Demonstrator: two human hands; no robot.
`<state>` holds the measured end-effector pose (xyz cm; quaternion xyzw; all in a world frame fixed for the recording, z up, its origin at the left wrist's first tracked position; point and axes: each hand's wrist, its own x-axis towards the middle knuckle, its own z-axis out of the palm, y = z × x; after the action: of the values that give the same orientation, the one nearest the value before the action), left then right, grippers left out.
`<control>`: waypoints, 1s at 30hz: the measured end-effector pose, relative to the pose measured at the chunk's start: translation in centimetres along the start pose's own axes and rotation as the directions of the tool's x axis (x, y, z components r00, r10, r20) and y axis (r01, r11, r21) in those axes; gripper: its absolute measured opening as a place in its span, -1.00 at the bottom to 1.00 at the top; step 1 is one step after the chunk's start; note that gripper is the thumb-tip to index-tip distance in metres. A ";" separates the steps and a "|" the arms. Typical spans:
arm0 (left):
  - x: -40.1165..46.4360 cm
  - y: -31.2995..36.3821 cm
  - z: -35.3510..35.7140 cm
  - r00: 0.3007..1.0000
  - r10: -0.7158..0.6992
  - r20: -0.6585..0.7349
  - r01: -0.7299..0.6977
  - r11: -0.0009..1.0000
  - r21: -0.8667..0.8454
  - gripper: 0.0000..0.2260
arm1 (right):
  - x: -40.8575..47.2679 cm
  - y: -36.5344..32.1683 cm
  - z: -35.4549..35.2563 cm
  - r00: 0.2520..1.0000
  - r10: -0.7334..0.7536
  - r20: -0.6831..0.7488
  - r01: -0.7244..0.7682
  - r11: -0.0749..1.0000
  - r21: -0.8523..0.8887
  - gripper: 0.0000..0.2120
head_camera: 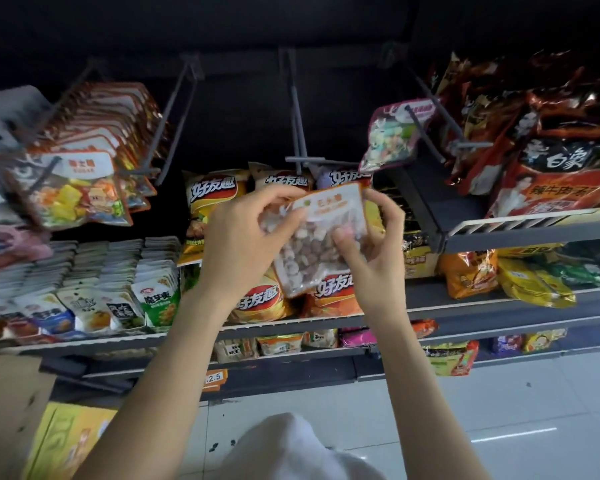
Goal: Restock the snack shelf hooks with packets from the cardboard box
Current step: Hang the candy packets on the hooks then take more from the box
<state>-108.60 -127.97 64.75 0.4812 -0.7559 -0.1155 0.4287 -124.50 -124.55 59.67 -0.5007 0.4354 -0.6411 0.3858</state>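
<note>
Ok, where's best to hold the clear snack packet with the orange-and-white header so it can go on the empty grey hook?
Pinch the clear snack packet by its flat header's two corners, from the left and right sides, as both hands, left hand and right hand, roughly do. That likely leaves the header's middle free for the empty grey hook above.

Two bare hands, the left hand [243, 237] and the right hand [371, 244], hold one clear candy packet with an orange-and-white header [321, 237]; four grey metal hooks [297, 112] project above them.
</note>
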 end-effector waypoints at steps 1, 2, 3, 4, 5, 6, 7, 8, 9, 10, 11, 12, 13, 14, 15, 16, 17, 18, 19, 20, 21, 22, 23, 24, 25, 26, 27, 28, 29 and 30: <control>-0.2 -0.3 -0.5 0.999 0.006 -0.042 -0.006 1.000 -0.006 -0.81 | 0.3 0.0 0.2 0.999 0.006 -0.037 -0.005 1.000 0.026 -0.62; -0.4 -0.6 -0.8 0.997 0.005 -0.071 -0.007 1.000 -0.029 -0.81 | 0.5 0.0 0.4 0.998 0.002 -0.060 -0.001 1.000 0.023 -0.66; -0.5 -1.0 -1.1 0.996 0.004 -0.092 -0.008 0.999 -0.051 -0.80 | 0.8 0.1 0.6 0.997 -0.009 -0.071 0.008 1.000 -0.013 -0.70; -0.6 -1.3 -1.2 0.994 0.003 -0.110 -0.010 0.998 -0.063 -0.79 | 1.1 0.1 0.9 0.997 -0.024 -0.071 0.020 0.998 -0.065 -0.72; -0.6 -1.5 -1.2 0.992 0.004 -0.125 -0.012 0.998 -0.064 -0.77 | 1.2 0.2 1.3 0.997 -0.037 -0.073 0.028 0.993 -0.113 -0.75; -0.5 -1.7 -1.1 0.991 0.007 -0.136 -0.015 0.998 -0.061 -0.74 | 1.4 0.3 1.7 0.996 -0.038 -0.084 0.027 0.990 -0.138 -0.76; -0.4 -1.9 -1.1 0.990 0.009 -0.140 -0.016 0.998 -0.055 -0.71 | 1.5 0.4 2.2 0.994 -0.035 -0.102 0.020 0.989 -0.148 -0.76; -0.3 -2.0 -1.0 0.991 0.010 -0.134 -0.016 0.999 -0.046 -0.67 | 1.6 0.4 2.5 0.992 -0.028 -0.120 0.010 0.988 -0.153 -0.75; -0.2 -2.0 -0.9 0.992 0.011 -0.123 -0.016 0.999 -0.037 -0.63 | 1.7 0.4 2.7 0.991 -0.020 -0.131 0.000 0.988 -0.153 -0.73; -0.1 -2.1 -0.8 0.993 0.011 -0.114 -0.015 0.999 -0.031 -0.60 | 1.8 0.5 2.8 0.991 -0.013 -0.131 -0.008 0.988 -0.153 -0.71; -0.1 -2.2 -0.7 0.994 0.006 -0.108 -0.010 0.999 -0.032 -0.58 | 1.9 0.6 2.8 0.992 -0.005 -0.124 -0.015 0.988 -0.156 -0.69; -0.1 -2.4 -0.7 0.995 -0.006 -0.103 0.002 0.999 -0.038 -0.57 | 2.0 0.6 2.8 0.993 0.003 -0.114 -0.022 0.987 -0.161 -0.68; -0.1 -2.6 -0.6 0.995 -0.022 -0.097 0.017 0.999 -0.048 -0.56 | 2.0 0.6 2.8 0.994 0.009 -0.108 -0.027 0.986 -0.165 -0.67; 0.0 -2.8 -0.6 0.995 -0.040 -0.090 0.034 0.998 -0.061 -0.55 | 2.1 0.7 2.9 0.994 0.012 -0.111 -0.030 0.986 -0.165 -0.66; 0.0 -3.0 -0.5 0.995 -0.056 -0.083 0.049 0.996 -0.077 -0.55 | 2.1 0.7 2.9 0.993 0.014 -0.120 -0.034 0.987 -0.160 -0.66; 0.1 -3.2 -0.4 0.995 -0.066 -0.078 0.059 0.994 -0.093 -0.54 | 2.1 0.8 2.9 0.990 0.016 -0.138 -0.038 0.987 -0.157 -0.66; 0.1 -3.3 -0.3 0.994 -0.069 -0.079 0.060 0.993 -0.105 -0.54 | 2.2 0.9 3.0 0.988 0.017 -0.155 -0.041 0.987 -0.153 -0.65; 0.3 -3.3 -0.2 0.994 -0.066 -0.084 0.056 0.992 -0.117 -0.54 | 2.2 1.0 3.1 0.985 0.014 -0.172 -0.041 0.988 -0.152 -0.65; 0.4 -3.3 -0.2 0.994 -0.062 -0.089 0.049 0.990 -0.133 -0.53 | 2.2 1.0 3.3 0.982 0.011 -0.188 -0.040 0.988 -0.152 -0.65; 0.5 -3.3 -0.1 0.994 -0.060 -0.092 0.045 0.987 -0.152 -0.53 | 2.3 0.9 3.4 0.980 0.001 -0.200 -0.034 0.987 -0.158 -0.65; 0.6 -3.4 -0.1 0.994 -0.058 -0.092 0.042 0.984 -0.171 -0.55 | 2.3 0.8 3.6 0.979 -0.007 -0.205 -0.029 0.985 -0.171 -0.65; 0.7 -3.5 0.0 0.995 -0.054 -0.088 0.037 0.982 -0.185 -0.58 | 2.3 0.7 3.7 0.978 -0.010 -0.208 -0.031 0.981 -0.190 -0.64; 0.8 -3.7 0.1 0.995 -0.048 -0.084 0.031 0.981 -0.193 -0.63 | 2.5 0.7 3.8 0.978 -0.010 -0.210 -0.035 0.978 -0.205 -0.64; 0.9 -4.0 0.3 0.996 -0.042 -0.081 0.025 0.981 -0.194 -0.68 | 2.7 0.7 4.0 0.977 -0.011 -0.212 -0.036 0.975 -0.217 -0.64; 1.1 -4.4 0.6 0.996 -0.040 -0.078 0.024 0.981 -0.191 -0.70 | 3.2 0.8 4.1 0.976 -0.018 -0.216 -0.034 0.972 -0.234 -0.63; 1.4 -4.8 0.9 0.997 -0.042 -0.066 0.029 0.982 -0.188 -0.68 | 3.7 1.0 4.2 0.975 -0.031 -0.219 -0.029 0.964 -0.266 -0.63; 1.9 -5.2 1.3 0.998 -0.046 -0.041 0.038 0.982 -0.186 -0.64 | 4.5 1.2 4.3 0.975 -0.050 -0.215 -0.019 0.951 -0.310 -0.62; 2.4 -5.7 1.7 0.998 -0.055 -0.008 0.053 0.982 -0.180 -0.58 | 5.4 1.6 4.4 0.978 -0.076 -0.196 -0.001 0.930 -0.367 -0.61; 3.1 -6.0 2.2 0.997 -0.067 0.028 0.071 0.983 -0.168 -0.50 | 6.3 1.9 4.4 0.982 -0.101 -0.161 0.021 0.900 -0.435 -0.58; 3.8 -6.2 2.6 0.995 -0.085 0.060 0.093 0.983 -0.156 -0.43 | 7.4 2.4 4.3 0.985 -0.124 -0.122 0.043 0.854 -0.518 -0.54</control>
<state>-107.33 -134.88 61.53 0.4757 -0.7332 -0.2070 0.4396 -121.65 -132.93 60.19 -0.5538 0.5961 -0.5541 0.1762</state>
